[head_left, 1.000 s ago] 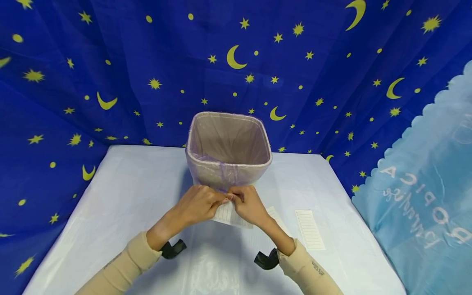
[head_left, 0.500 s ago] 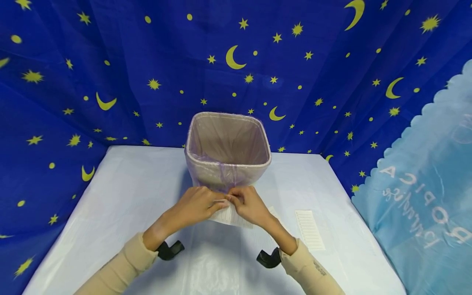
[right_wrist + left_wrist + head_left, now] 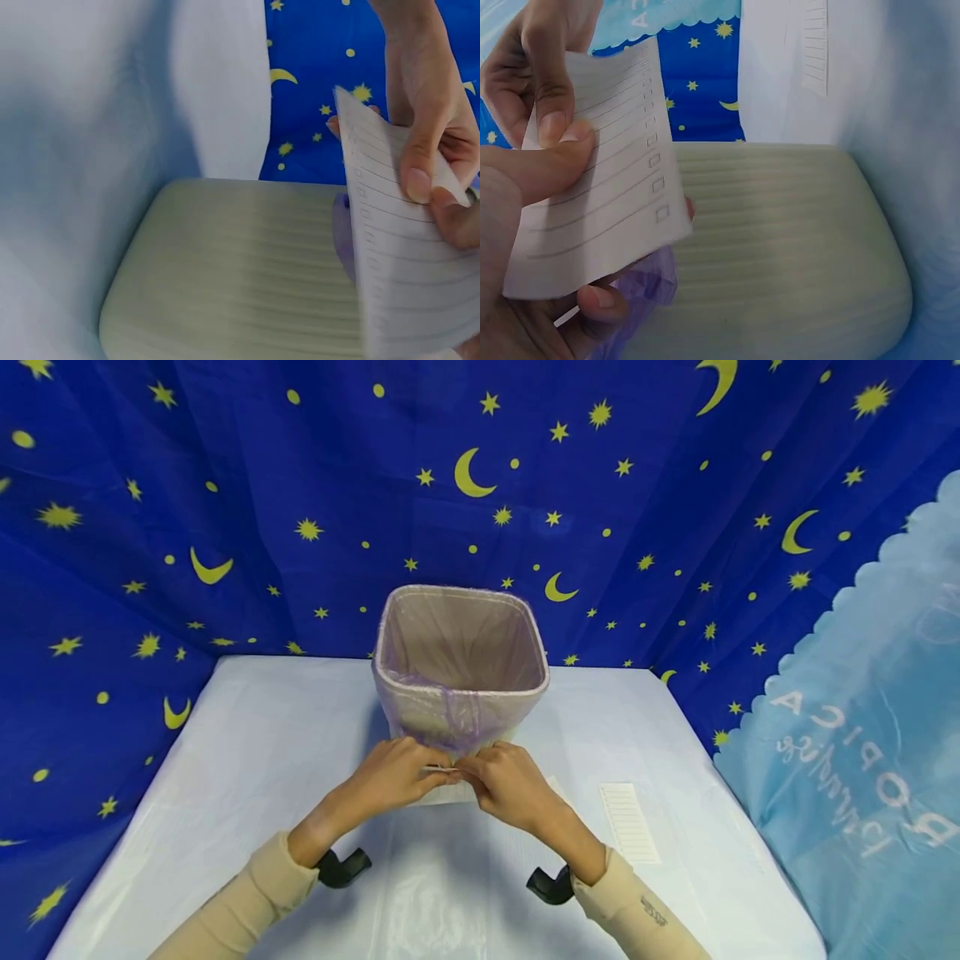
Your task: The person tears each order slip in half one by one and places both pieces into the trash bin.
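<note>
A white paper sheet with ruled lines and a column of small checkboxes (image 3: 622, 180) is held in front of a bin. My left hand (image 3: 397, 772) pinches it with the thumb on the printed face and fingers behind. My right hand (image 3: 513, 785) pinches the same sheet, the two thumbs meeting near its middle. In the right wrist view the sheet (image 3: 405, 262) stands tilted. Right behind the hands is the pale bin (image 3: 217, 262), with a translucent purple liner (image 3: 457, 714) folded over its rim. A bit of purple liner (image 3: 649, 281) shows beneath the sheet.
Another lined paper strip (image 3: 630, 822) lies flat on the white-covered table (image 3: 300, 710), to the right. A paper corner (image 3: 557, 787) shows behind my right wrist. Blue star-and-moon cloth (image 3: 337, 485) stands behind the bin, with a light blue cloth (image 3: 862, 735) at right.
The sheet has tilted, so less of it shows below the hands. My right hand has turned slightly, and its fingers hide more of the paper. The bin stays in place.
</note>
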Available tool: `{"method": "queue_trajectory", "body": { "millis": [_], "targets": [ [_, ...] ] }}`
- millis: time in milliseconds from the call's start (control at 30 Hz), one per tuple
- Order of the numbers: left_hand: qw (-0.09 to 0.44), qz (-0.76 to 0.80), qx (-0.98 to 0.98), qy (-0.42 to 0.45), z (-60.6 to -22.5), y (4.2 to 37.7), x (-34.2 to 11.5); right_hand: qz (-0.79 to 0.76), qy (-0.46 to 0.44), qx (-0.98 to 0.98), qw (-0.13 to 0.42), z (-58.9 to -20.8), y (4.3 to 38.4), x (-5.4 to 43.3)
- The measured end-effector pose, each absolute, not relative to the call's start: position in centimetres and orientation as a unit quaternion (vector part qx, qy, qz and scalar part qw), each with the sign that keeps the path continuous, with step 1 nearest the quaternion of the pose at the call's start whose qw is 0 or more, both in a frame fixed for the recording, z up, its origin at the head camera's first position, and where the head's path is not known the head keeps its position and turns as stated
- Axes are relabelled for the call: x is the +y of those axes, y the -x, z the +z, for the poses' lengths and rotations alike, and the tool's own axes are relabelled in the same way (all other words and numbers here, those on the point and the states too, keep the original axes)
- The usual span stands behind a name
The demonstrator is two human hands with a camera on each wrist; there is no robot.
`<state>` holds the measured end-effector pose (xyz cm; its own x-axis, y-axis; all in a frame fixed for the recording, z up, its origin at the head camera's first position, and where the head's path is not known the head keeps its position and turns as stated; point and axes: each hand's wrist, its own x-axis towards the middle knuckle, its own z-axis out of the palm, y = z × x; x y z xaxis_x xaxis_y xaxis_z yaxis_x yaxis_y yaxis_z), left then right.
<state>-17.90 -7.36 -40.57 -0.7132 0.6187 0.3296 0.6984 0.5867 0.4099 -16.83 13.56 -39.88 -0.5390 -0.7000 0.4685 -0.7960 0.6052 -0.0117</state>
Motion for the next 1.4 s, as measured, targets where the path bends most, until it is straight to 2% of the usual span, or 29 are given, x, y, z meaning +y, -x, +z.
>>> {"method": "queue_trajectory", "body": {
  "millis": [133, 267, 433, 1000, 1200, 1400],
  "targets": [
    [0.082, -0.274, -0.883, 0.372, -40.5, 17.7, -7.2, 0.118, -0.430, -0.863, 0.238, -39.9, 16.8, 13.6],
    [0.113, -0.259, -0.880, 0.381, -40.5, 17.5, -7.1, 0.170, -0.407, -0.867, 0.230, -40.1, 16.8, 13.3],
    [0.150, -0.236, -0.874, 0.398, -40.5, 17.5, -6.9, 0.274, -0.359, -0.873, 0.182, -40.3, 17.0, 13.1],
    [0.186, -0.193, -0.869, 0.417, -41.0, 17.8, -6.6, 0.443, -0.268, -0.855, 0.028, -41.6, 18.6, 13.2],
    [0.150, -0.203, -0.875, 0.412, -41.3, 17.8, -6.4, 0.441, -0.255, -0.860, 0.015, -42.0, 18.7, 13.6],
    [0.075, -0.211, -0.901, 0.373, -41.4, 17.7, -6.5, 0.400, -0.333, -0.853, 0.025, -42.1, 18.3, 14.0]
  ]
}}
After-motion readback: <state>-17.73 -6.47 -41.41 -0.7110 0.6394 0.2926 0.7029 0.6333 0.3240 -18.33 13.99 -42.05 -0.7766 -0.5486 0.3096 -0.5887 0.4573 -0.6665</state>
